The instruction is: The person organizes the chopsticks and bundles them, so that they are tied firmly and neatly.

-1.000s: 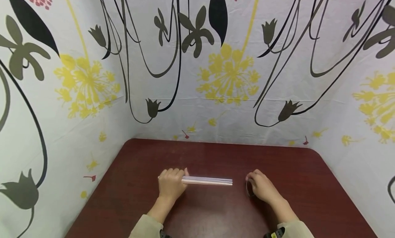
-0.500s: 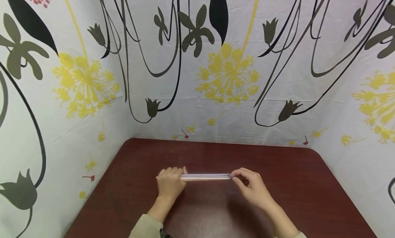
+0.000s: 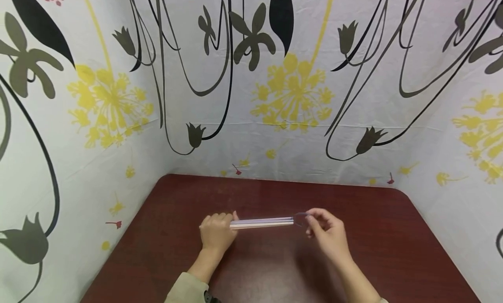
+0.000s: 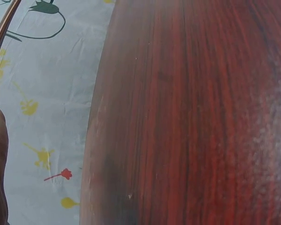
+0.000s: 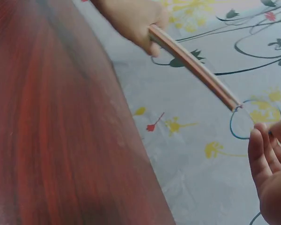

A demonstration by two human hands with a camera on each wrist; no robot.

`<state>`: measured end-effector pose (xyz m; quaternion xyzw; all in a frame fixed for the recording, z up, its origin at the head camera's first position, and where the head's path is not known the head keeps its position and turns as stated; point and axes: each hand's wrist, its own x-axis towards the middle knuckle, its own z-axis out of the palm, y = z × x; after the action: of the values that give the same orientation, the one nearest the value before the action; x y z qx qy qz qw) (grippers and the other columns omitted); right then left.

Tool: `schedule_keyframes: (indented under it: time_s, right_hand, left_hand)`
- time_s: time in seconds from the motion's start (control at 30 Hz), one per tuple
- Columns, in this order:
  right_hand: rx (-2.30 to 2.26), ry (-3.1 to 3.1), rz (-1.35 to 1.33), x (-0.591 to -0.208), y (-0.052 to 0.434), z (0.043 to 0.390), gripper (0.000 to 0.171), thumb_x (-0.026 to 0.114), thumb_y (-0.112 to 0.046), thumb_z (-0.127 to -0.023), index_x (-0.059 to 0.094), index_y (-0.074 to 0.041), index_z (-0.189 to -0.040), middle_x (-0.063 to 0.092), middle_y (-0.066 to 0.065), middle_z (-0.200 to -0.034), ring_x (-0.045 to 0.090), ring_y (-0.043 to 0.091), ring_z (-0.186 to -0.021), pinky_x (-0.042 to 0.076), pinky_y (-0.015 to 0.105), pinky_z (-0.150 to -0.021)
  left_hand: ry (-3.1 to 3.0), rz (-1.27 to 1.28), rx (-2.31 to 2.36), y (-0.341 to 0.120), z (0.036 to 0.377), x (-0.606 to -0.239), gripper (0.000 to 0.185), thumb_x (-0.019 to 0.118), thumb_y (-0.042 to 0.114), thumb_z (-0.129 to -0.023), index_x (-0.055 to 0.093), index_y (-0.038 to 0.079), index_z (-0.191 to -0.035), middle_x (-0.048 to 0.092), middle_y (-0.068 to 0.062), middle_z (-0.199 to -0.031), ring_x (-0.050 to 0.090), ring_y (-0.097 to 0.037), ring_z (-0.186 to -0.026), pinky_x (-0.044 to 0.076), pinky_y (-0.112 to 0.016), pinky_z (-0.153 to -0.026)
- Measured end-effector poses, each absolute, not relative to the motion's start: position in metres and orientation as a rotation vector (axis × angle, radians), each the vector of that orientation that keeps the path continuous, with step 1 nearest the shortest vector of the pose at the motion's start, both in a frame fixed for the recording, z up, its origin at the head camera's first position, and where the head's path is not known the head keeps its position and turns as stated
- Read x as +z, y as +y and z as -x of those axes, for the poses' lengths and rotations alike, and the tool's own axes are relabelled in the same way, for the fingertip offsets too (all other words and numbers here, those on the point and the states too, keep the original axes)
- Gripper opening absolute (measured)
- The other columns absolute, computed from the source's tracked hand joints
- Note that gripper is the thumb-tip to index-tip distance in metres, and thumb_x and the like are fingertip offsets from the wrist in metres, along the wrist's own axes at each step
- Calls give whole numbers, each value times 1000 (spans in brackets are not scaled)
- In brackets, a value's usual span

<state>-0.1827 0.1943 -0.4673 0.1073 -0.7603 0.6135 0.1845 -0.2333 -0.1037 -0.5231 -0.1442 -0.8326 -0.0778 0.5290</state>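
Observation:
My left hand (image 3: 217, 233) grips one end of a small bundle of slim, straight, pale pink and lavender sticks (image 3: 261, 223), held level above the table. The bundle's free end points right, toward my right hand (image 3: 330, 233). Thumb and fingertips of that hand pinch a thin, dark bluish loop (image 5: 232, 125), which looks like a band. In the right wrist view the loop hangs round between the stick ends and my fingertips, meeting the bundle right at its tip. The left wrist view catches only a sliver of the hand and of the sticks at its left edge.
A dark red-brown wooden table (image 3: 251, 268) with rounded far corners lies under both hands. White cloth (image 3: 298, 159) printed with flowers and stems closes in the back and both sides.
My right hand, low and apart from the bundle a second ago, rose to the stick ends, then drew back slightly right with the loop. The left hand keeps its grip; the bundle's free end rose.

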Motion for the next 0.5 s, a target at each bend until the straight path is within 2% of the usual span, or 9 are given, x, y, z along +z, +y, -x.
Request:
schedule_keyframes:
  time_s: [0.13, 0.27, 0.37, 0.5]
  right_hand:
    - [1744, -2021, -71, -456, 192, 184, 6, 66, 3, -94, 68, 5, -100, 65, 14, -66, 63, 14, -51, 55, 27, -52]
    - [1638, -1922, 20, -440, 188, 181, 6, 66, 7, -92, 69, 7, -98, 68, 8, -73, 62, 11, -50, 54, 24, -51]
    - [1545, -1967, -89, -443, 186, 183, 10, 67, 11, -89, 70, 4, -96, 66, 2, -71, 60, 10, -47, 51, 23, -47]
    - [1509, -2155, -482, -462, 186, 188, 16, 66, 10, -90, 71, -1, -99, 65, 4, -69, 55, 7, -46, 48, 26, -43]
  left_hand:
    - [-1993, 338, -186, -103, 234, -524, 43, 51, 23, -90, 51, 14, -49, 48, 1, -44, 41, -18, -37, 31, -29, -39]
    - [-1999, 350, -198, -101, 233, -525, 39, 56, 22, -87, 52, 14, -49, 48, 2, -45, 41, -18, -37, 30, -29, -38]
    - [-2006, 360, -207, -100, 233, -526, 34, 60, 22, -82, 52, 14, -49, 48, 2, -45, 41, -18, -37, 30, -29, -38]
    - [-2006, 352, -204, -100, 233, -525, 34, 59, 22, -82, 54, 13, -50, 49, 2, -45, 42, -18, -37, 31, -30, -38]
